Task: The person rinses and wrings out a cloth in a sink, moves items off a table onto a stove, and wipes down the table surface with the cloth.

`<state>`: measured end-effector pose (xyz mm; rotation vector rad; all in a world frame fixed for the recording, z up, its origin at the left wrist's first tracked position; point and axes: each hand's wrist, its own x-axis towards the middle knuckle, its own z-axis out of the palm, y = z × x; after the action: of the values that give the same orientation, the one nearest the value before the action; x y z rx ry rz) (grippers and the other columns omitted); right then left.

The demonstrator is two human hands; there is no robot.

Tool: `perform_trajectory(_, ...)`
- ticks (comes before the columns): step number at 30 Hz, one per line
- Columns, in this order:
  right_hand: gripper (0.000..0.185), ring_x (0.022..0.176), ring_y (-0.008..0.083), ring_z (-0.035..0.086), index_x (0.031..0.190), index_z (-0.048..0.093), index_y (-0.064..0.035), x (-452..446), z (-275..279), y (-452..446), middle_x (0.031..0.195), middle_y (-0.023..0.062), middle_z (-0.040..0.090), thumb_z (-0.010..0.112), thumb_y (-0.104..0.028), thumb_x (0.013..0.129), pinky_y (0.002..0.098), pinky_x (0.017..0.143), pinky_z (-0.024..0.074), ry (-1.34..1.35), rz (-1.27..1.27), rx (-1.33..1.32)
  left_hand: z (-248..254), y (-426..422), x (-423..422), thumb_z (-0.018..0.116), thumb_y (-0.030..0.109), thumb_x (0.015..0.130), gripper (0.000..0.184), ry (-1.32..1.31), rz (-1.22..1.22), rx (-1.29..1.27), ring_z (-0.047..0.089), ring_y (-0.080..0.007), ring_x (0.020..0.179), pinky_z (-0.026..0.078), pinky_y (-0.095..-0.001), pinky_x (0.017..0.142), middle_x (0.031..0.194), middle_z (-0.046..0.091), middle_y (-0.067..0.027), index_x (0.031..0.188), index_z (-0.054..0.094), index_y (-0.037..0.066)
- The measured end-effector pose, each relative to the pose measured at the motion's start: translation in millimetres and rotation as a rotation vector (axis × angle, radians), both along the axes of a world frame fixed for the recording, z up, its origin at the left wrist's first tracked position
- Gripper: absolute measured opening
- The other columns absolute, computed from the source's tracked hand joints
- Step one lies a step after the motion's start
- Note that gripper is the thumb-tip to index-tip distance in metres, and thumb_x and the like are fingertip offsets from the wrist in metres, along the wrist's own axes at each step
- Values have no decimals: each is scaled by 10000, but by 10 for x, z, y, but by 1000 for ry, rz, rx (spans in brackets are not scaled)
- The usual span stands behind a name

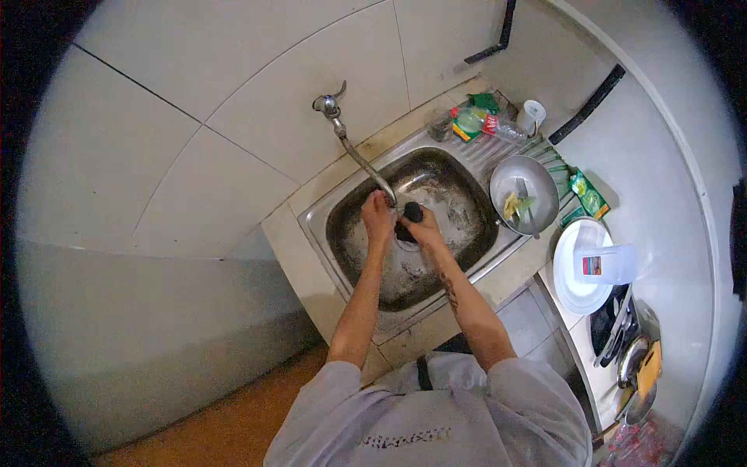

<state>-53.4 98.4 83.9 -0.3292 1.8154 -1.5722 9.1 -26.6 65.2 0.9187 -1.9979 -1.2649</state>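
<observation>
Both my hands are over the steel sink (467, 268), close under the curved tap spout (364, 162). My left hand (377, 214) is at the spout's mouth, its fingers bent and drawn together; what they hold, if anything, is hidden. My right hand (422, 227) is closed around a black object (413, 211) with a rounded end, whose kind I cannot make out. More dark material shows between the hands, just above the drain area. Dark stains cover the basin's walls and floor.
Right of the basin, a metal pan (503, 176) holds a fork and yellowish scraps. Behind it lie a plastic bottle (510, 131) and a white cup (531, 115). A white plate (572, 289) carries a clear plastic container (615, 265). The tiled wall borders the sink's far side.
</observation>
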Motion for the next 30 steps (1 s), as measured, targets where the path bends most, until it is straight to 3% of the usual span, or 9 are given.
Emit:
perform_trajectory(6,199,792,148,640,983,657,-23,3,-340,231,886,61,697,739,-100,819,280,724,526,-92,-184,-282,389,154,-189,561,226,987,242,274,-99,453,554,-110,594,425,-266,511,676,583,-52,866,619,24)
perform_trajectory(9,148,799,149,638,957,666,-22,-22,-317,255,865,56,693,724,-86,837,290,715,522,-20,-189,-273,447,185,-261,584,238,967,258,140,-47,378,566,-108,568,435,-247,486,660,591,-54,796,628,51)
perform_trajectory(12,163,773,153,627,934,670,6,-78,-468,259,834,59,685,731,-120,850,320,687,512,397,-228,-147,443,193,-227,598,263,949,336,-226,77,315,565,-181,520,446,-312,499,598,571,-100,741,619,0)
perform_trajectory(15,237,740,198,633,941,663,35,-145,-581,257,797,99,678,727,-178,858,362,679,501,372,-264,-35,-198,-259,20,589,354,932,456,-314,-68,-288,564,-312,519,450,-415,551,550,537,-177,758,604,-67)
perform_trajectory(17,321,710,285,639,922,653,66,-190,-499,344,781,166,671,717,-241,853,388,687,495,699,-302,187,234,-417,243,584,370,920,467,-436,-60,-127,553,-322,536,436,-433,564,577,550,-202,760,608,-68)
perform_trajectory(20,420,716,373,642,911,647,85,-236,-124,490,779,221,666,724,-319,825,410,705,508,655,-465,261,994,-574,465,579,346,917,421,-279,84,-125,567,-301,559,437,-424,568,610,573,-192,760,638,-40)
perform_trajectory(24,513,811,405,651,930,636,103,-197,-102,537,849,270,662,742,-378,787,441,760,516,764,-583,392,2001,-656,145,601,280,908,298,-199,166,-510,632,-296,710,483,-390,681,726,632,-144,914,683,-6)
perform_trajectory(26,505,941,400,645,985,643,65,-250,-21,630,968,285,653,742,-382,770,460,825,509,531,-112,549,2293,-653,-182,619,225,894,258,-32,51,-603,627,-304,785,487,-399,740,880,659,-142,994,671,-7)
perform_trajectory(30,366,918,396,656,1020,662,-24,-142,-231,739,955,224,681,732,-292,780,451,798,511,582,-72,322,2117,-1011,-833,592,145,890,270,-183,-21,-965,647,-362,904,505,-449,802,1043,644,-170,1122,632,13)
